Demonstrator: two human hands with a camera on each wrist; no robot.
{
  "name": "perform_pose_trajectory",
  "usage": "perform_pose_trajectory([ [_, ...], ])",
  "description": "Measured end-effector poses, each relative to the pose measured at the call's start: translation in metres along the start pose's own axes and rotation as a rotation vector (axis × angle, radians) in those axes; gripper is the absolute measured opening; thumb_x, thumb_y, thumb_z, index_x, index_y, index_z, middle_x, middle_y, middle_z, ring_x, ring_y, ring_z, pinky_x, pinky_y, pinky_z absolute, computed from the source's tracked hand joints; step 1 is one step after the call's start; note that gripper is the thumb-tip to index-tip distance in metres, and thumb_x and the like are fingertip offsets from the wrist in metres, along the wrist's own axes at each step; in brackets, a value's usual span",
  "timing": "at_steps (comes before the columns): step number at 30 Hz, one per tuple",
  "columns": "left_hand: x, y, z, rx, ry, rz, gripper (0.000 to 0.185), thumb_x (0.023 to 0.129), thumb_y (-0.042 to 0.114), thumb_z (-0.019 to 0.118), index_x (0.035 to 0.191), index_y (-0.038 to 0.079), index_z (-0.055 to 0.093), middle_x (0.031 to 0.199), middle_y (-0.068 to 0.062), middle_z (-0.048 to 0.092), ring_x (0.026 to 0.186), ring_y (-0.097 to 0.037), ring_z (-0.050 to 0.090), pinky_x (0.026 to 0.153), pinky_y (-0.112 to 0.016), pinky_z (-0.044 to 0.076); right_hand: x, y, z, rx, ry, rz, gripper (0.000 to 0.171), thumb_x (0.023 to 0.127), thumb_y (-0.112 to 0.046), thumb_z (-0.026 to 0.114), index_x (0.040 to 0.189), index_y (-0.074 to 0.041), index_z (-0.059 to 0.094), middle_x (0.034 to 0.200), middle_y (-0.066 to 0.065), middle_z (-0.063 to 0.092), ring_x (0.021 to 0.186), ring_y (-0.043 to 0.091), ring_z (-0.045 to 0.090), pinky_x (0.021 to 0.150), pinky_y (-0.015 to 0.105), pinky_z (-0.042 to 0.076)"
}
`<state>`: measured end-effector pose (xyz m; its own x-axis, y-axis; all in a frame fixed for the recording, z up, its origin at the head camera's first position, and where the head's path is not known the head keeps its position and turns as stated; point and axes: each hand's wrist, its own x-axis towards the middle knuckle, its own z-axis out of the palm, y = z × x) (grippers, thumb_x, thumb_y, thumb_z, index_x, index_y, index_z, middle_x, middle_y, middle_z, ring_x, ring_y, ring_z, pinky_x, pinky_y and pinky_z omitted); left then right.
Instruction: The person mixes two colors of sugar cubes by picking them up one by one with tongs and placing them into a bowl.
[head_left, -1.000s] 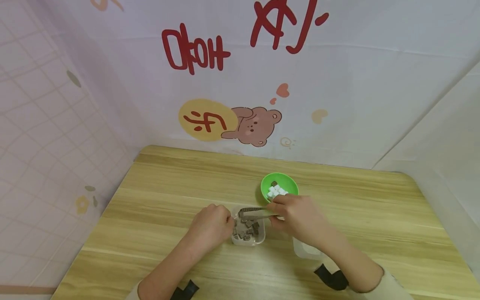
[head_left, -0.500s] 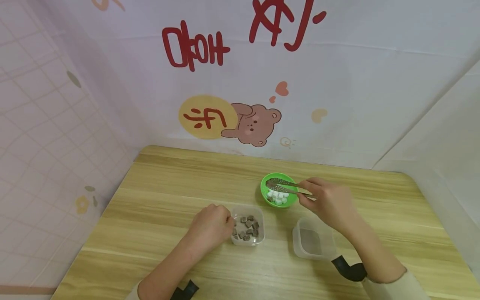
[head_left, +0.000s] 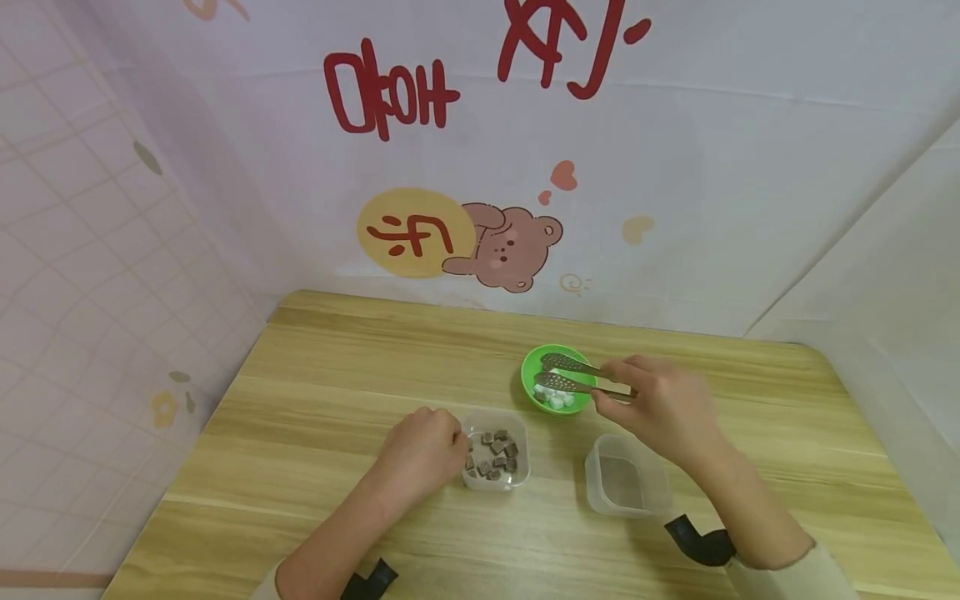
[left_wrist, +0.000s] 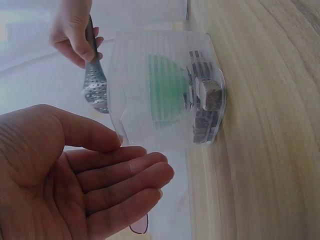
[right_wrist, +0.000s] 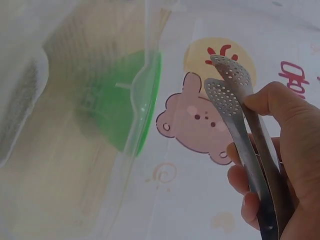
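Head view: right hand (head_left: 660, 408) gripping perforated metal tongs (head_left: 573, 377) over round green bowl (head_left: 534, 373) of white cubes; left hand (head_left: 420, 454), fingers relaxed, resting beside clear plastic box (head_left: 495, 460) of brown cubes on wooden bench (head_left: 337, 400).

Backdrop cloth (head_left: 675, 167), upper centre: large red Korean-style characters, upside down or mirrored, not clearly readable.
Yellow circle (head_left: 415, 232) beside cartoon bear (head_left: 510, 248), centre of head view: red brush-style character, not readable.
Right wrist view, right edge: fragment of same red lettering (right_wrist: 295, 77).
Containers, tongs, table: no readable labels.
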<state>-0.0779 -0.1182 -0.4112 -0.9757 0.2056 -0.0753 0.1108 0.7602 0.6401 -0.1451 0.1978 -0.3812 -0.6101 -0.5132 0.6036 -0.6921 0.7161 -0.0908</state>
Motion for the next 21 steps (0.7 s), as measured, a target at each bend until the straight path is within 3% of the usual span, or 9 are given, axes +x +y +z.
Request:
perform_pose_trajectory([
  [8,0.0,0.002,-0.003,0.002,-0.001,0.007,0.052,0.097,0.008,0.061,0.052,0.02,0.036,0.046,0.013,0.028,0.042,-0.003,0.027,0.042,-0.024,0.026,0.007,-0.022,0.0,0.044,0.007,-0.091,0.022,0.072,-0.026,0.081,0.089,-0.014,0.078,0.081,-0.008,0.072,0.056,0.002,0.057,0.045,0.017,0.038],
  [16,0.001,0.006,-0.009,-0.01,-0.028,-0.009,0.052,0.097,0.008,0.062,0.052,0.019,0.038,0.045,0.013,0.029,0.042,-0.003,0.026,0.041,-0.022,0.025,0.01,-0.046,0.009,0.04,-0.133,-0.128,0.031,0.074,-0.032,0.082,0.094,-0.01,0.077,0.081,-0.005,0.071,0.062,0.006,0.061,0.048,0.023,0.046],
  [21,0.001,0.006,-0.012,-0.013,-0.041,-0.017,0.052,0.097,0.009,0.062,0.053,0.019,0.037,0.046,0.013,0.028,0.043,-0.003,0.026,0.041,-0.023,0.025,0.016,-0.059,0.016,0.007,-0.197,-0.167,0.026,0.073,-0.025,0.082,0.093,-0.01,0.077,0.08,-0.005,0.068,0.063,0.008,0.062,0.047,0.024,0.044],
])
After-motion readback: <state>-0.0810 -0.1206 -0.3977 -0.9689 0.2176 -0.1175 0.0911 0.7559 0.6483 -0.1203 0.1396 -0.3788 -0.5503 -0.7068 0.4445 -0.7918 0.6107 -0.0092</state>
